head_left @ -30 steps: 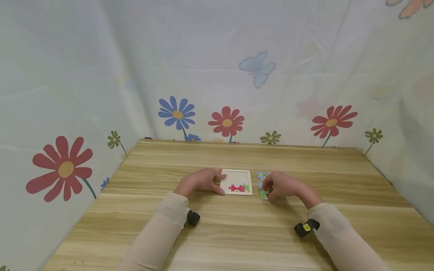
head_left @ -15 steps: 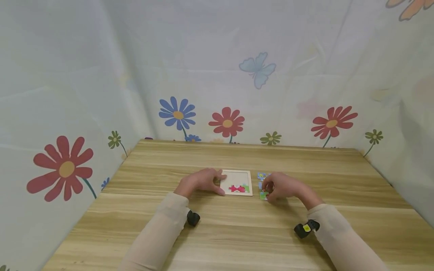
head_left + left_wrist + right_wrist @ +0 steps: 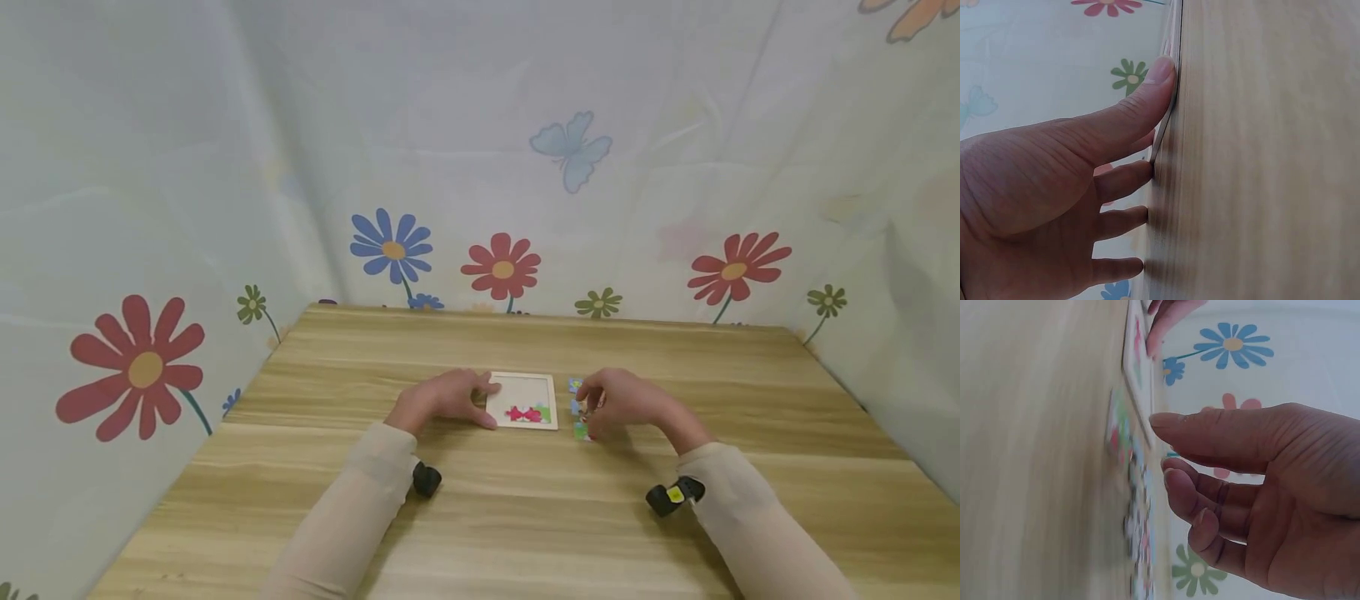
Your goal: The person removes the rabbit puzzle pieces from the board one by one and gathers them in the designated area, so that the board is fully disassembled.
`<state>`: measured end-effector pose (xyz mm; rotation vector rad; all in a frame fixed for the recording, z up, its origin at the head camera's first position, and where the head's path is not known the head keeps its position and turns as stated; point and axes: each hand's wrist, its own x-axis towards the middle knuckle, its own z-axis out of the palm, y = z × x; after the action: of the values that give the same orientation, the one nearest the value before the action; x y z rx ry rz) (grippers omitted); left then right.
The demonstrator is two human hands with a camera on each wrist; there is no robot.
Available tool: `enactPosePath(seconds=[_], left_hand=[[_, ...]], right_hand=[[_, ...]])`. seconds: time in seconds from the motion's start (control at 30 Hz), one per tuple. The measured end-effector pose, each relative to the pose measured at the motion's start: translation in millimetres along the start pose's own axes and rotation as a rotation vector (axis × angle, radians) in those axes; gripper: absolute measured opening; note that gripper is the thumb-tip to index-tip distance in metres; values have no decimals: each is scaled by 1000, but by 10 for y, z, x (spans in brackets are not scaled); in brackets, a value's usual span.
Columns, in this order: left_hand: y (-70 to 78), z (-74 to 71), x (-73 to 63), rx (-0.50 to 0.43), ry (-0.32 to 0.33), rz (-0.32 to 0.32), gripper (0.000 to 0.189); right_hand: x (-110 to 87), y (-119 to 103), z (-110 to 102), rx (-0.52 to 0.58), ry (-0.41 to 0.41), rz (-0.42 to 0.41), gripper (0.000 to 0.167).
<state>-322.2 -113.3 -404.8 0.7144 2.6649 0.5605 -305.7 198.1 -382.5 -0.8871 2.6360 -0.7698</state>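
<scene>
A square wooden puzzle tray [image 3: 522, 393] lies flat on the table, with red and green pieces [image 3: 529, 413] in its lower right part. My left hand [image 3: 450, 395] rests at the tray's left side; in the left wrist view its thumb [image 3: 1159, 72] presses on the edge and the fingers reach down to the table. Right of the tray lie several loose jigsaw pieces [image 3: 1141, 525], partly hidden by my right hand [image 3: 628, 398] in the head view. That hand hovers over them, fingers loosely bent, a gap between thumb and fingertips, and no piece visible between them.
The wood-grain table [image 3: 480, 517] carries the tray and pieces. A white curtain [image 3: 450, 125] printed with flowers and butterflies surrounds its back and sides. Each wrist bears a small black camera [image 3: 426, 481].
My right hand has risen slightly off the loose pieces, and a bit more of them shows. The left hand stays at the tray, which has not moved.
</scene>
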Motion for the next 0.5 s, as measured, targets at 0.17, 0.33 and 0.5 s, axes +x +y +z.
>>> enactPosePath(seconds=[0.17, 0.33, 0.5], left_hand=[[12, -30, -4, 1, -2, -9, 74], [11, -35, 11, 7, -1, 2, 74], [-7, -22, 31, 4, 1, 5, 75]], right_hand=[[184, -175, 26, -20, 19, -10, 31], [430, -356, 176, 1, -4, -9, 29], [607, -496, 314, 8, -37, -4, 34]])
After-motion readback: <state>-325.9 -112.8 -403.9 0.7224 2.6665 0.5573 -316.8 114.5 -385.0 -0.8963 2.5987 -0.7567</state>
